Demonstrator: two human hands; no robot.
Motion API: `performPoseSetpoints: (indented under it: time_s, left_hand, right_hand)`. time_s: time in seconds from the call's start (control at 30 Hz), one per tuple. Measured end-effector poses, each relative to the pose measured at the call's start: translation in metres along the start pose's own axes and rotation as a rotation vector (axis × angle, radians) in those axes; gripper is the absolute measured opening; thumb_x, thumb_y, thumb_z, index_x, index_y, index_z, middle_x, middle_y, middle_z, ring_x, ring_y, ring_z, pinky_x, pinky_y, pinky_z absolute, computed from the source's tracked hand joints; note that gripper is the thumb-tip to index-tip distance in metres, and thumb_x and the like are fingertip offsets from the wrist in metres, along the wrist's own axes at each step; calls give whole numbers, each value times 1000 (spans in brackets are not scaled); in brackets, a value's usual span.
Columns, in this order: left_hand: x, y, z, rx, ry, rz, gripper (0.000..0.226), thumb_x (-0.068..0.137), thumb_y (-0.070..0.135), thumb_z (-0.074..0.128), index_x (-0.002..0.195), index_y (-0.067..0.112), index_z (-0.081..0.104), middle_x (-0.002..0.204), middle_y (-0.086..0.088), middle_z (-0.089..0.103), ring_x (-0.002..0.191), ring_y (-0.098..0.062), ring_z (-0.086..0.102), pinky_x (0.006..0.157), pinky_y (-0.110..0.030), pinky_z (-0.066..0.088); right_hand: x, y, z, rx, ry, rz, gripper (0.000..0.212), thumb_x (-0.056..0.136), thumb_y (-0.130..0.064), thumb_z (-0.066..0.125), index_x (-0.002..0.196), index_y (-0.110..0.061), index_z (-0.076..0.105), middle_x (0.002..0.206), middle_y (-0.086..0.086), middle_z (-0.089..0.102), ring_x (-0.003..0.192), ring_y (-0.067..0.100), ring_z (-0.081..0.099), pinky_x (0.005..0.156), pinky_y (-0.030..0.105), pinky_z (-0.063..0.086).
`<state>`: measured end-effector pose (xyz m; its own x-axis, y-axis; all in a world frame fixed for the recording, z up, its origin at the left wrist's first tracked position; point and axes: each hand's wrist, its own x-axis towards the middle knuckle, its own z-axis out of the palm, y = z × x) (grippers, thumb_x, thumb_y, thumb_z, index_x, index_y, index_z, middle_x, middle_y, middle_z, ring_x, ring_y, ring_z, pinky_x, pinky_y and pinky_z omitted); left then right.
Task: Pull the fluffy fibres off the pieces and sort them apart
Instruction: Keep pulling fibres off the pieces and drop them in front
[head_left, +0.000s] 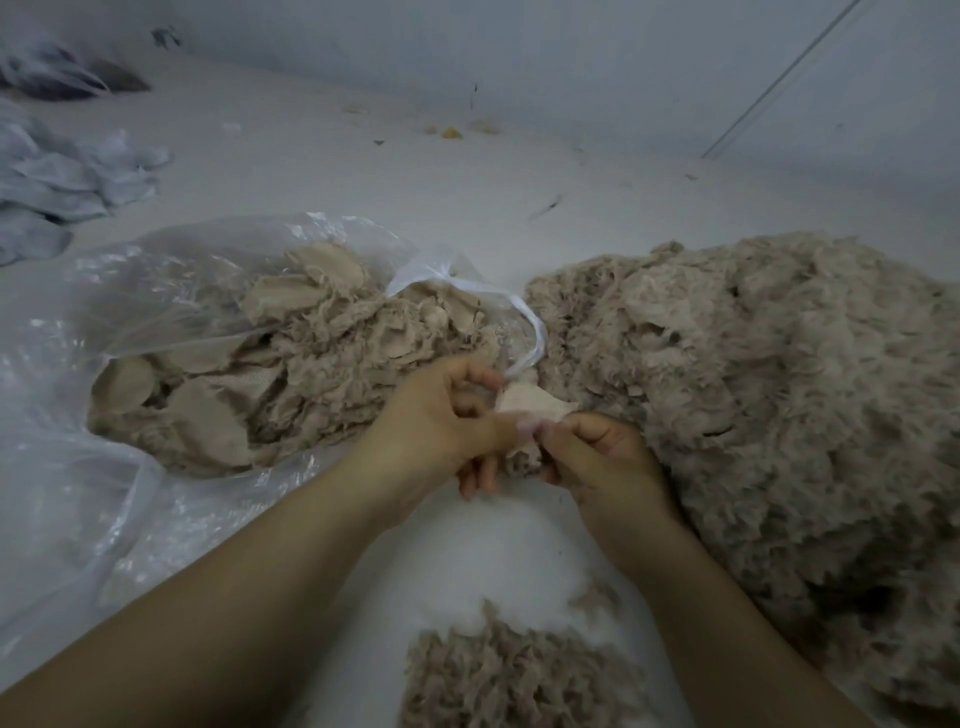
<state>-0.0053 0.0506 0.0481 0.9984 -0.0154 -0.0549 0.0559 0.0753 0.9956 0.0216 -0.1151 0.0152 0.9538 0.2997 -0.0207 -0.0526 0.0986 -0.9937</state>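
Observation:
Both hands meet over the white floor and hold one small beige fabric piece (535, 405). My left hand (447, 421) grips its left edge with curled fingers. My right hand (597, 457) pinches the piece's lower right side, where fluffy fibres hang down. An open clear plastic bag (171, 291) on the left holds several beige pieces with fluff on them. A big heap of fluffy beige material (769, 395) fills the right side. A smaller tuft pile (514, 675) lies close to me between my forearms.
The floor (363, 171) is white with small scraps and dark specks near the far wall. Crumpled pale cloth (62, 182) lies at the far left. A thin rod (779, 83) leans along the wall at the upper right.

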Motion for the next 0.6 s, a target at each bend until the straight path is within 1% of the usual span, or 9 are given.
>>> performPoseSetpoints:
  time_s: [0.13,0.2,0.27,0.33,0.37,0.43,0.47,0.53,0.6]
  left_hand:
    - [-11,-9,0,-33,2,-14,28,79,-11,70,94,1,50,57,-18,63,36,-26,54,35,-24,40]
    - [-15,-12,-3,-49,22,-7,24,79,-16,67,89,0,51,56,-17,60,34,-24,53,34,-22,38]
    - [-18,-13,-6,-24,11,-13,23,79,-18,65,87,-1,52,55,-18,58,32,-23,51,33,-21,37]
    - [-21,-11,-8,17,-7,-16,16,82,-14,65,83,-1,55,54,-18,59,31,-23,50,33,-20,36]
    - [-21,-10,-7,44,2,-15,13,84,-6,67,80,1,58,55,-17,60,31,-23,50,33,-21,35]
    - [-19,-8,-4,148,91,15,15,85,14,73,79,8,61,60,-15,63,35,-23,51,33,-23,34]
    - [-17,-7,-1,198,147,50,17,82,20,76,85,11,61,67,-13,64,40,-24,54,34,-24,36]
    - [-15,-7,4,227,204,120,27,81,16,78,100,23,60,81,-7,59,53,-24,59,37,-29,43]
    - [-12,-8,8,309,187,257,32,83,3,72,100,29,61,84,-1,56,61,-19,60,43,-31,49]
  right_hand:
    - [-1,-1,0,79,3,3,24,79,-23,67,56,-17,65,58,5,56,55,10,49,58,22,44]
    - [-1,-1,0,131,19,23,19,74,-28,68,59,-16,66,62,7,57,57,11,51,59,23,45]
    - [0,0,-2,148,31,36,19,75,-26,68,59,-16,67,64,8,56,58,13,51,60,24,45]
    - [0,1,-2,67,14,3,28,84,-17,67,56,-18,67,59,1,56,57,10,50,61,25,44]
    - [0,1,-1,24,0,-17,32,87,-13,67,56,-18,66,56,-1,55,56,9,49,61,25,43]
    - [-2,1,0,-10,-19,-39,27,84,-17,69,57,-17,67,56,0,55,56,9,49,58,23,44]
    - [-3,0,0,-5,-25,-40,23,80,-20,67,57,-16,67,56,1,56,56,9,50,57,21,44]
    - [-4,-1,-1,11,-46,-35,20,77,-22,66,59,-16,69,57,1,58,56,8,52,56,19,45]
    - [-4,-1,-1,2,-60,-26,17,78,-22,71,62,-16,72,60,0,63,58,7,56,57,19,47]
